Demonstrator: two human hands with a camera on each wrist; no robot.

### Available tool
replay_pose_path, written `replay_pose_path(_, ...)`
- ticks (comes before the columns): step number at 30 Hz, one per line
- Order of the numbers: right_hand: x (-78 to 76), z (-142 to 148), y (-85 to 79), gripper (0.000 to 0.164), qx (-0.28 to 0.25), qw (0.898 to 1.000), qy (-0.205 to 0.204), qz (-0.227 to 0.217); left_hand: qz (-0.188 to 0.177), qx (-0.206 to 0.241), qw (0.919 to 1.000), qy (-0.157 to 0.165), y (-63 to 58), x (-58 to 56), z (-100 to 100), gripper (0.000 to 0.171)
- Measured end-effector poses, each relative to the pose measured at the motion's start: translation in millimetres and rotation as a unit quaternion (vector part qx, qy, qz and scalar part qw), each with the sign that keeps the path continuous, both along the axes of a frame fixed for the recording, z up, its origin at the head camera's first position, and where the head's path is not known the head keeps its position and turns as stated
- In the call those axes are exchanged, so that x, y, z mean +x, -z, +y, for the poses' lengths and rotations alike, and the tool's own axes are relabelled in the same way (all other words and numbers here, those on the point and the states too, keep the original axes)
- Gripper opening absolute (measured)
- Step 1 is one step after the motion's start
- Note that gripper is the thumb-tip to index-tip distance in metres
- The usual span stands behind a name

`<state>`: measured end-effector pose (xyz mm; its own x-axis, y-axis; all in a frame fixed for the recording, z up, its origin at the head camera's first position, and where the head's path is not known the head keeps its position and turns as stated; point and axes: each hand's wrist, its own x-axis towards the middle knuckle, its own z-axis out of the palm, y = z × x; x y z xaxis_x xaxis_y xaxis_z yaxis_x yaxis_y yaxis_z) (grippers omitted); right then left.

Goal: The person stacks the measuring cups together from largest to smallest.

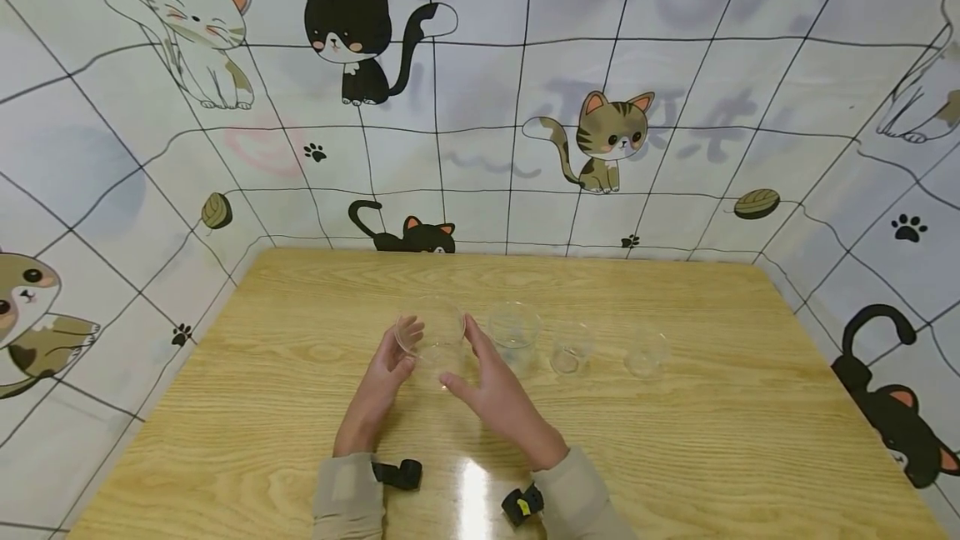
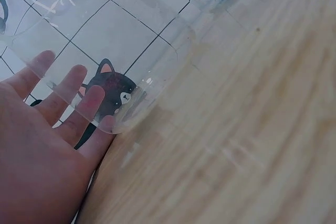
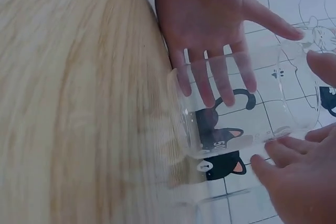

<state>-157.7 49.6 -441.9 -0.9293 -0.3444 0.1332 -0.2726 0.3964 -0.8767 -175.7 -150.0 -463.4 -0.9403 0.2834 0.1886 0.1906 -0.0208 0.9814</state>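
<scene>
A large clear glass beaker (image 1: 438,327) stands upright on the wooden table between the two hands, at the left end of a row of glassware. My left hand (image 1: 378,386) lies along its left side, fingers spread and nearly straight; through the glass they show in the right wrist view. On the other side, my right hand (image 1: 498,394) has its fingers extended beside the beaker and its thumb held apart. Printed marks show on the beaker wall (image 3: 268,100) in the right wrist view. Whether the fingertips touch the glass, I cannot tell.
Right of the hands stand a second beaker (image 1: 514,325) with faint bluish tint, a smaller clear glass vessel (image 1: 572,347) and another small clear vessel (image 1: 647,354). The wooden table (image 1: 720,440) ends at a cat-patterned backdrop (image 1: 480,157) behind and at both sides.
</scene>
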Motion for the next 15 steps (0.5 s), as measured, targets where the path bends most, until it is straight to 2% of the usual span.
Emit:
replay_pose_path(5, -3.5, -1, 5.1, 0.076, -0.079, 0.995, -0.025, -0.063, 0.005, -0.001, 1.0, -0.001, 1.6, 3.5, 0, 0.055)
replay_pose_path(9, -4.9, -1, 5.4, 0.074, -0.116, 0.989, -0.029, -0.081, -0.002, 0.008, 1.0, 0.002, 0.9, 5.4, 2, 0.055)
replay_pose_path(15, 1.7, -1, -16.8, 0.075, -0.171, 0.977, -0.054, -0.117, -0.02, 0.022, 0.9995, 0.013, 3.9, 5.4, 2, 0.057)
